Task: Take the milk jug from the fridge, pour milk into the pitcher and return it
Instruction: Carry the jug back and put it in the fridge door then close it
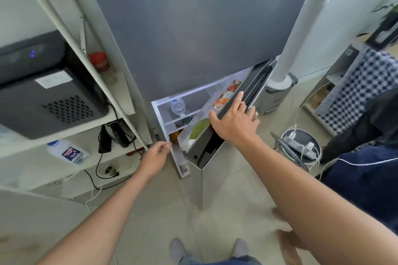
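The grey fridge (193, 28) stands in front of me with its lower door (217, 142) swung partly out. My right hand (234, 120) lies over the door's top edge, thumb on the inner side and fingers spread over the outer face. My left hand (156, 155) is by the fridge's left edge at the gap, fingers curled together with nothing visible in them. The door bin holds cartons (226, 97) and a round green item (200, 129). A clear bottle (177, 107) lies on an inner shelf. I cannot pick out a milk jug inside, and no pitcher is in view.
A white shelf unit on the left carries a dark appliance (43, 84), a red-lidded jar (99, 62) and a blue-capped plastic bottle (67, 153), with cables below. A white tower fan (301, 34) stands right of the fridge. A stool with a power strip (301, 146) and a checked cloth (357, 90) sit further right.
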A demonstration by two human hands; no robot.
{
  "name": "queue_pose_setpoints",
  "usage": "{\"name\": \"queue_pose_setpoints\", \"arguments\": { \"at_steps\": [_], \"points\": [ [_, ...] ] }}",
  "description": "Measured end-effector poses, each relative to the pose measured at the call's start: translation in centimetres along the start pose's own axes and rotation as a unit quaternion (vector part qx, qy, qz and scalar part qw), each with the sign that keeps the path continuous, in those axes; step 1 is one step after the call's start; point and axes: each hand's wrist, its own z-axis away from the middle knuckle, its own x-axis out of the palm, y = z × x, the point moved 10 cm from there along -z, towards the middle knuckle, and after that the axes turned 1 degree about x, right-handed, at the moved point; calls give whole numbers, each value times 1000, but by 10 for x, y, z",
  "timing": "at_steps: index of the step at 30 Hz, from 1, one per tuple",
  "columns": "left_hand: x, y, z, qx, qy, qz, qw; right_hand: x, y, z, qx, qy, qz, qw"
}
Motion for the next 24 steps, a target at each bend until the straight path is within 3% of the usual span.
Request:
{"name": "queue_pose_setpoints", "arguments": {
  "at_steps": [13,20,24],
  "points": [
    [-94,72,58,121,217,4,969,18,-56,-18,-117,-35,84,989],
    [-90,111,71,197,249,-61,946,45,-67,-19,-170,-76,129,974],
    [-69,136,68,212,214,-123,945,52,-72,-27,-204,-78,131,967]
  ]
}}
